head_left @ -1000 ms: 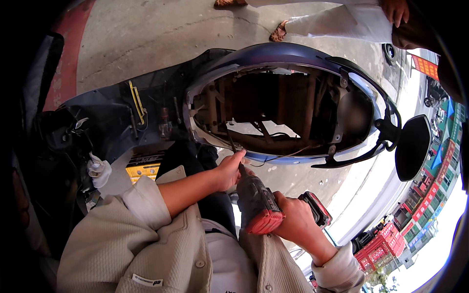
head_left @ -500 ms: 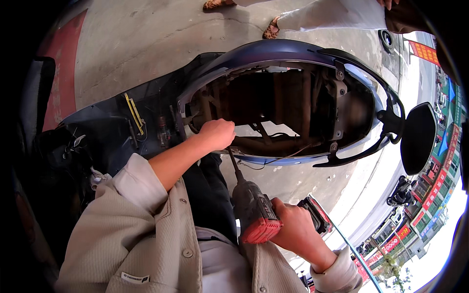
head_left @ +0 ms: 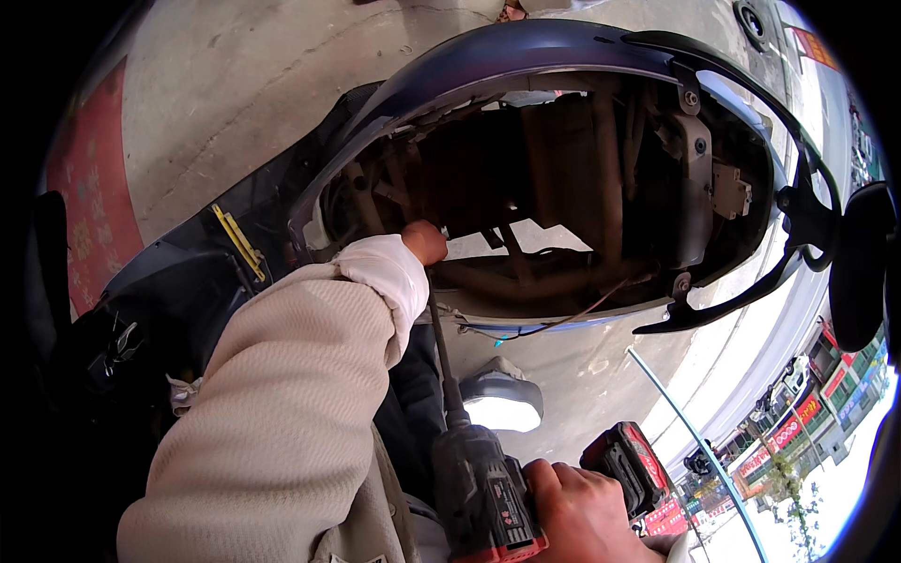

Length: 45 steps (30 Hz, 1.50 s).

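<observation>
Power drill (head_left: 481, 488) was clasped in the right hand's (head_left: 587, 516) closed grip; at the scooter body's (head_left: 554, 47) opening, the left hand's (head_left: 427, 242) grip could not be told.

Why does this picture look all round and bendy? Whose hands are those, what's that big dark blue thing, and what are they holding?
There's no robot here, just a person using two bare hands. A wide fisheye camera on their head looks down, so straight edges bend.

The large, dark blue, oval shell looks like a scooter's body. It's open on top, and a curved black rail sits at one end.

The right hand holds a black-and-red power tool with a long, thin metal bit. The left hand, below its beige sleeve, is at the opening; I can't tell if it holds anything.

A long, thin yellow thing lies on the dark panel at left.
</observation>
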Motion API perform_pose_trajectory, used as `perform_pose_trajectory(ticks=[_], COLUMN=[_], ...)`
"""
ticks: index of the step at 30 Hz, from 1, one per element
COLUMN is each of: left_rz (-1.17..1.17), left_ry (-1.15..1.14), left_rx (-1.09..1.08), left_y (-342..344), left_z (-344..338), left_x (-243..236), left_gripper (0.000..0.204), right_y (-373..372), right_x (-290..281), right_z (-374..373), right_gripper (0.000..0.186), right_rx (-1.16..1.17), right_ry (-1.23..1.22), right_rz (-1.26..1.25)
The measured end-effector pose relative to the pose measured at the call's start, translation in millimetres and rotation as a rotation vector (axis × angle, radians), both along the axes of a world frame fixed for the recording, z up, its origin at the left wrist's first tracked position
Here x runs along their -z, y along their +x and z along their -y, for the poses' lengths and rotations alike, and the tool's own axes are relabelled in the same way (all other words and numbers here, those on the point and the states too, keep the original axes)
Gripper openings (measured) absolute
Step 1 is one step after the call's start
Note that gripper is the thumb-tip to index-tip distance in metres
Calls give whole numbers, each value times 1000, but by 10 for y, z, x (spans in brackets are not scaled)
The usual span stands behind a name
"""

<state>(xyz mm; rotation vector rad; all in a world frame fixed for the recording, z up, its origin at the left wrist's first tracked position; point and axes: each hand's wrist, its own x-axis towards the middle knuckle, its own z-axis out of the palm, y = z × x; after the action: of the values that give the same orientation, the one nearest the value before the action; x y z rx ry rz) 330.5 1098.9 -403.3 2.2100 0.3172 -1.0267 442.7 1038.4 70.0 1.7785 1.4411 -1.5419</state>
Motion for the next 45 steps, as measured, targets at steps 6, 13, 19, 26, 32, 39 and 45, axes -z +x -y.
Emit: perform_pose_trajectory(ticks=[6,13,19,26,32,39,45], left_rz=[43,5,-3,171,492,167,365], left_ry=[34,14,2,-99,194,-912,-1589], left_rx=[123,53,-34,-292,-558,-2244,-2337], left_y=[-30,-29,-14,34,-88,-228,-218], left_z=[-66,-55,-88,-443,-587,-503,-687], left_x=[-30,99,56,-303,-870,-1265,-1735], left_gripper=[26,27,27,26,21,18,32], right_y=[5,58,161,722,1182,895,725], right_x=[10,9,11,-360,-633,-390,3], right_z=[65,101,191,477,938,646,140], right_gripper=[28,36,53,45,33,37,41], right_rx=[134,258,448,514,1076,1125,736], right_ry=[26,46,154,236,121,260,331], right_rz=[-16,-54,-116,-103,-29,-118,-171])
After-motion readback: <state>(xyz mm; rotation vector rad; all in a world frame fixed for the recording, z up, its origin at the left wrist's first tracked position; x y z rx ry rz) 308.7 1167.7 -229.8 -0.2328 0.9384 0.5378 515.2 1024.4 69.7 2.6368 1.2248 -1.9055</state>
